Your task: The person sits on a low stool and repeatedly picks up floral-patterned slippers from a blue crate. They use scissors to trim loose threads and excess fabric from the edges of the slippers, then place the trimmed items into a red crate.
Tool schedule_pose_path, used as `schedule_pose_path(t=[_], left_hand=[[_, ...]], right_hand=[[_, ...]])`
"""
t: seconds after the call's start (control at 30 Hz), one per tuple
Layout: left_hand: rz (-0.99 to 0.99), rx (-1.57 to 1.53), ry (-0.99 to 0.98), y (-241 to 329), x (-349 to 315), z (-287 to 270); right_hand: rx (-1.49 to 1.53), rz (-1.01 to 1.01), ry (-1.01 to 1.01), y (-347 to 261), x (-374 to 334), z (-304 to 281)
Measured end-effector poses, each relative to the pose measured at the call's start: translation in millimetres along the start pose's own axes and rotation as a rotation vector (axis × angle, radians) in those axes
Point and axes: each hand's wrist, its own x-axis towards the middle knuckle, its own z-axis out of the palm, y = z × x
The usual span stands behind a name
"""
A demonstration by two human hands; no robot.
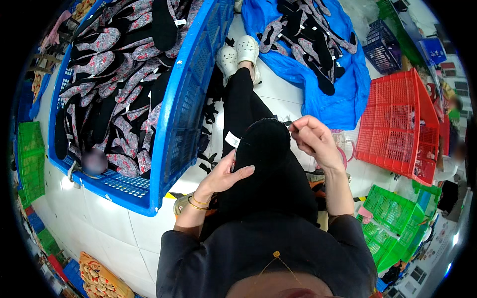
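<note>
A slipper (263, 149) with a black sole facing up lies over my lap, hard to tell from my black trousers. A white tag (232, 139) sticks out from its left edge. My left hand (223, 174) grips its left side, thumb on top of the sole. At its upper right edge, my right hand (314, 141) is closed in a pinch. What sits between those fingertips, perhaps a thread or the rim itself, is too small to make out.
To my left stands a large blue crate (174, 109) heaped with floral and black slippers. More slippers lie on a blue plastic sheet (338, 107) ahead. A red basket (387, 124) and a green crate (392, 213) stand at my right. Black scraps (209, 113) litter the floor.
</note>
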Motion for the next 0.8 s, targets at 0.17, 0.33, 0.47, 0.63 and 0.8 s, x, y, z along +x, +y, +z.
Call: schedule_pose_path(t=[0.17, 0.33, 0.47, 0.63, 0.8], left_hand=[[0.116, 0.059, 0.018, -0.1, -2.4, 9.3], [0.092, 0.057, 0.070, -3.1, -8.7, 31.6], [0.108, 0.149, 0.113, -2.8, -6.8, 56.0], [0.015, 0.376, 0.149, -6.6, -3.4, 75.7], [0.038, 0.306, 0.221, -0.3, 8.7, 99.7]], right_hand=[[-0.140, -0.131, 0.089, 1.2, -5.3, -0.8], [-0.127, -0.062, -0.053, 2.7, -23.7, -17.1], [-0.066, -0.023, -0.070, -5.7, -35.8, -24.6], [0.010, -0.118, -0.027, 0.2, -42.2, -46.7], [0.129, -0.098, -0.029, 12.4, -43.6, -83.9]])
